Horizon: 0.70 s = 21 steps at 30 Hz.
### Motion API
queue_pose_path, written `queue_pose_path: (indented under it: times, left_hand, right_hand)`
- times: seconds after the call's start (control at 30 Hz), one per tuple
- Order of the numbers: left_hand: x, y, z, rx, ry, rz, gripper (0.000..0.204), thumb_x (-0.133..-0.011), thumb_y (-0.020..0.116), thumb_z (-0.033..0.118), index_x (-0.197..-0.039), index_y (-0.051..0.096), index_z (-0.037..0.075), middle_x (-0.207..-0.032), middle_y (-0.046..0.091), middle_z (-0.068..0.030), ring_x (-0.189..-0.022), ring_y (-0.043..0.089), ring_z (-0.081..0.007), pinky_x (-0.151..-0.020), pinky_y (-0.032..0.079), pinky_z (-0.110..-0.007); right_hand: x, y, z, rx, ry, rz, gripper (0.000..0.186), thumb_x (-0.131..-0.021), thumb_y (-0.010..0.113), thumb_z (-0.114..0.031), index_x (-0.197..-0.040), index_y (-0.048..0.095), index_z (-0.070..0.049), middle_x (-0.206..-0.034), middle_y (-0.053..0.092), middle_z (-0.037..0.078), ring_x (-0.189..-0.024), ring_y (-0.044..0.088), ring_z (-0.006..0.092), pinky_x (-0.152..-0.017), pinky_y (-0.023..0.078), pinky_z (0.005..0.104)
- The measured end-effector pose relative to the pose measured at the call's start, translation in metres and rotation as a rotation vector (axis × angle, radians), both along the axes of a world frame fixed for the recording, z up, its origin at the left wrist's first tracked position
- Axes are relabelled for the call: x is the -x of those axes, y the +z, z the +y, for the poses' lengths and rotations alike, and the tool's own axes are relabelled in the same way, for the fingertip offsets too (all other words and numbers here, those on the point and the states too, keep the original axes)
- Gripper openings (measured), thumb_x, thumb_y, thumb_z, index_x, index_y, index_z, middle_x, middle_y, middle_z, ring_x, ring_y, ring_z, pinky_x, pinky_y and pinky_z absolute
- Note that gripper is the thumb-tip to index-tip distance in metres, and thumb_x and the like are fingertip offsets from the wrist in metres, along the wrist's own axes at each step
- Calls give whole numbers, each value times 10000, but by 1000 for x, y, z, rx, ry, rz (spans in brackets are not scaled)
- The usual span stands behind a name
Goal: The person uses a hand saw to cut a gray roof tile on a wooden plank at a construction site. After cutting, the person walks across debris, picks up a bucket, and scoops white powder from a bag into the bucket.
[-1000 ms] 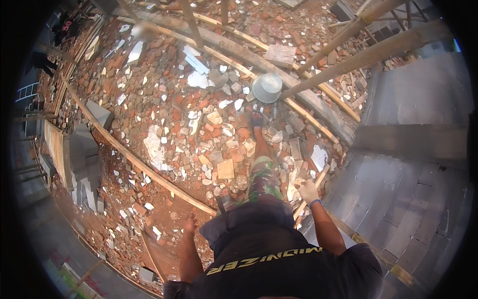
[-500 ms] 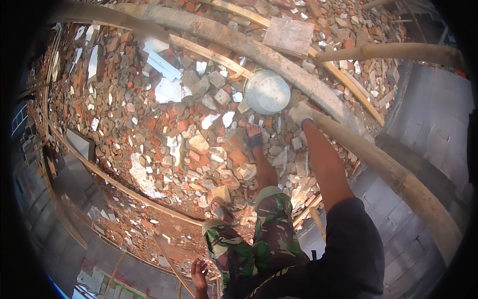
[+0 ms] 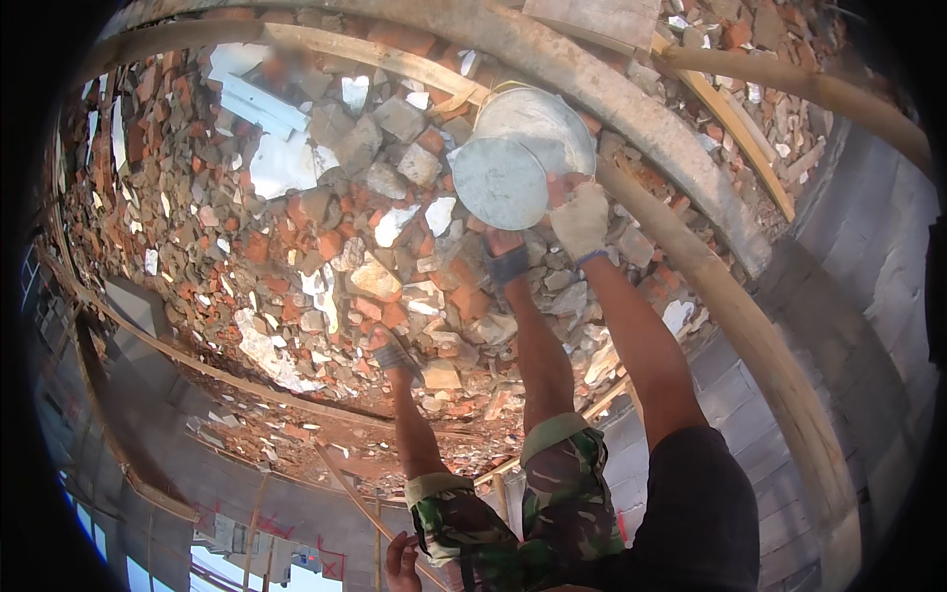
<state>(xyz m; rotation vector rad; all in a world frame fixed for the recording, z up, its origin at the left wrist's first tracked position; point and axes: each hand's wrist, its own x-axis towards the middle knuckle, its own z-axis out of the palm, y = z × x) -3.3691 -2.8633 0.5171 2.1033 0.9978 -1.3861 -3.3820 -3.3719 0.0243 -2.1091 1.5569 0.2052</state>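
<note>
My right hand (image 3: 577, 217), in a pale glove with bare fingertips, grips the edge of a pale grey bucket (image 3: 523, 128), which lies tilted on the rubble with a flat round end toward me. My feet in sandals stand on the broken bricks, one (image 3: 505, 261) just below the bucket, the other (image 3: 393, 355) further left. My left hand (image 3: 402, 562) hangs low at the bottom edge beside my camouflage trousers, fingers loosely bent and apart, with nothing visible in them.
A thick pole (image 3: 710, 286) runs down the right beside a grey block wall (image 3: 878, 296). A weathered beam (image 3: 641, 138) and timber strips (image 3: 730, 118) cross behind the bucket. A long plank (image 3: 217, 365) lies at the left, near grey slabs (image 3: 133, 301). White broken pieces (image 3: 266, 109) lie among rubble.
My view has tipped down and closer to the bucket. My right hand has risen from my side to grip it, and the bucket has tilted. My left hand stays low.
</note>
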Motion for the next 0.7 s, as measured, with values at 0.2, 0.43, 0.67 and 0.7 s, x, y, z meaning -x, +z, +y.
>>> queue_pose_path:
  times: [0.2,0.43,0.67,0.7]
  left_hand:
    - [-53,-8,-49,61,119,-54,543,-1062,545,369,-1464,483,10,-1350,603,-147,-1271,578,-274,-1071,465,-446]
    - [-44,-14,-74,-29,95,76,742,-971,658,501,-1479,441,7,-1309,603,-163,-1231,587,-299,-1063,449,-459]
    - [-44,-3,-62,32,15,88,664,-1017,604,395,-1503,398,-8,-1316,600,-172,-1198,616,-282,-1036,480,-416]
    - [-46,-2,-59,48,59,40,633,-1019,615,379,-1493,417,8,-1304,613,-158,-1186,622,-271,-1037,480,-413]
  right_hand:
    - [-44,26,78,-274,201,-165,792,-786,809,-538,-1307,598,20,-1222,640,277,-1138,640,404,-996,508,458]
    - [-121,34,191,-696,880,-177,659,-855,708,-300,-1432,513,-47,-1169,689,148,-1099,666,326,-893,543,448]
    - [-124,26,244,-611,674,-274,265,-874,664,-246,-1041,724,-49,-882,707,186,-811,710,358,-695,561,464]
    - [-118,26,244,-664,667,-267,266,-873,665,-250,-1047,723,-56,-886,709,182,-819,711,356,-705,559,464]
